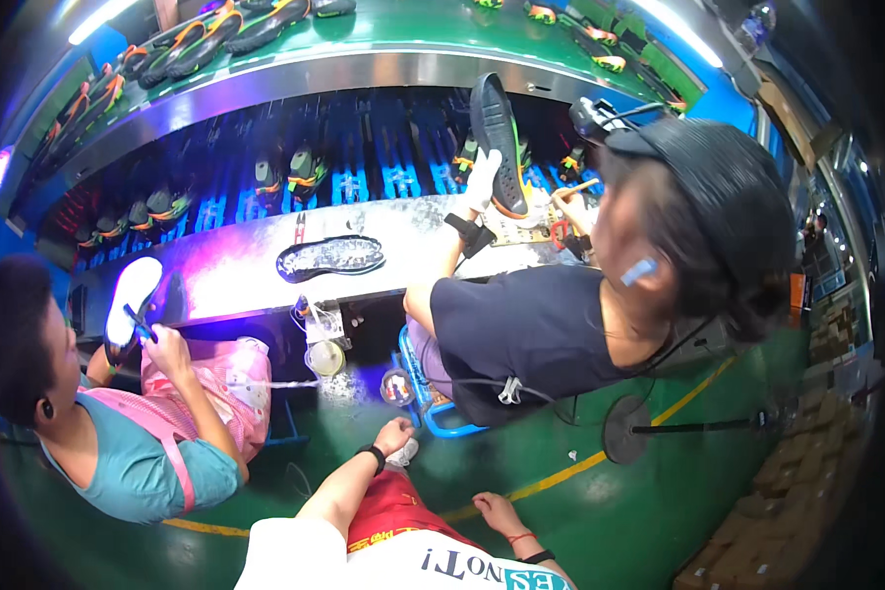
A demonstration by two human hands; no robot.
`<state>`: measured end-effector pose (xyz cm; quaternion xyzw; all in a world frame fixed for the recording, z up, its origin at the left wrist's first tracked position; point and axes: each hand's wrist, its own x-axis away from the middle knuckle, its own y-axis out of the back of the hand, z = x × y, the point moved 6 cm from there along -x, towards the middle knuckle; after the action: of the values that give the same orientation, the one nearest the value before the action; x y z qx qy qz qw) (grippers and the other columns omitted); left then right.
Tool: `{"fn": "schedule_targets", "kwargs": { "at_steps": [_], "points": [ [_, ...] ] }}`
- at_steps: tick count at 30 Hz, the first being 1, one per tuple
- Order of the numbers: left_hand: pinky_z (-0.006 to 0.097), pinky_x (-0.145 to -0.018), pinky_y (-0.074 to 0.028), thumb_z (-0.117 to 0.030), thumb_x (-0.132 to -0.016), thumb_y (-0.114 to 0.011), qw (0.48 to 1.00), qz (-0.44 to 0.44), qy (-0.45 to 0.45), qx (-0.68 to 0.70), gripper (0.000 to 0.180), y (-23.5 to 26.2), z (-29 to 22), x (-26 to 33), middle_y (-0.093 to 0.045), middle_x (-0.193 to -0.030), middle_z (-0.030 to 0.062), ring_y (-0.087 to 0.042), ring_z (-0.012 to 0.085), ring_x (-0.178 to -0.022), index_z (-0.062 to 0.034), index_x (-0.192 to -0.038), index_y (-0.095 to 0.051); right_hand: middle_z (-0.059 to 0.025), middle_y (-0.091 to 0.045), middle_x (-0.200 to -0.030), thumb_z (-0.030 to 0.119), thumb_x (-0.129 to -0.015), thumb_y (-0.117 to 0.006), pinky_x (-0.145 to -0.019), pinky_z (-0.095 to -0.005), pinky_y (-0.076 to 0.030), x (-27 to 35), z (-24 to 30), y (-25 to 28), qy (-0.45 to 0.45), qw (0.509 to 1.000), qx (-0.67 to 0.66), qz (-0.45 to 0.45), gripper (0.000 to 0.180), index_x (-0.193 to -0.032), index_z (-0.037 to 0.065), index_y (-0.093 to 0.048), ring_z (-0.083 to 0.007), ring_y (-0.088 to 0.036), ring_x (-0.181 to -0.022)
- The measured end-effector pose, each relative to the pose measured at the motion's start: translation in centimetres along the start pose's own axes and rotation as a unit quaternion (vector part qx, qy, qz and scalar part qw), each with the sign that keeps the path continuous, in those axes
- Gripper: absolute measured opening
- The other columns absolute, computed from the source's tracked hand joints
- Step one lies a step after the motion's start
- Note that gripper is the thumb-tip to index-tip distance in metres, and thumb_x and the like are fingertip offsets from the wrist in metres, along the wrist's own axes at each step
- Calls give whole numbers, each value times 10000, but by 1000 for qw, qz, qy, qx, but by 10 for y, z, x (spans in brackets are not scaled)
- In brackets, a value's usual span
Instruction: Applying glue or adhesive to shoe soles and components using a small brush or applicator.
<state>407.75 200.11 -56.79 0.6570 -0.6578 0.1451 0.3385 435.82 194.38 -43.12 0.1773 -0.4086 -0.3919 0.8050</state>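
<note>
White shirt [388,570] foremost, the left hand [395,435] and right hand [497,512] hang half-curled, seemingly empty, behind a seated co-worker's [551,329] blue stool [452,431], probably stiff and smooth, best held low down.

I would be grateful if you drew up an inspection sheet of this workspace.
Surface: metal bench, bearing a dark-rimmed sole.
Job's things: brightly lit sole and slim tool with the co-worker at left; black shoe piece in the white-gloved hand of the co-worker at right.
Clutter: pale round container below the bench edge.
Hands: left hand curled, right hand loosely bent; nothing seen in either.
Cables: thin loop on the floor, possibly a cord.
Surroundings: green floor, yellow line, stacked cartons.
</note>
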Motion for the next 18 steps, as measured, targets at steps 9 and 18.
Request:
{"fn": "schedule_targets", "kwargs": {
  "at_steps": [9, 18],
  "points": [
    [347, -855, -444, -259, -759, -596, 995, -8, 71, -70, 376, 7, -3, -22, -622, -1012, 166, -586, 291, -968, -30, -1058, -579, -146, -635, -918, 201, -829, -529, -767, -379, -476, -14, -19, 20, -91, 996, 1, 14, 200, -936, 69, -635, -316, -601, -869],
    [349, -872, -443, -271, -754, -589, 988, 66, 75, -116, 387, 4, -7, -15, -622, -1023, 161, -582, 299, -982, -61, -1079, -582, -146, -640, -894, 243, -818, -553, -741, -359, -481, 2, -33, -1, -133, 990, 10, 37, 220, -929, 81, -650, -300, -614, -841]
  ]
}}
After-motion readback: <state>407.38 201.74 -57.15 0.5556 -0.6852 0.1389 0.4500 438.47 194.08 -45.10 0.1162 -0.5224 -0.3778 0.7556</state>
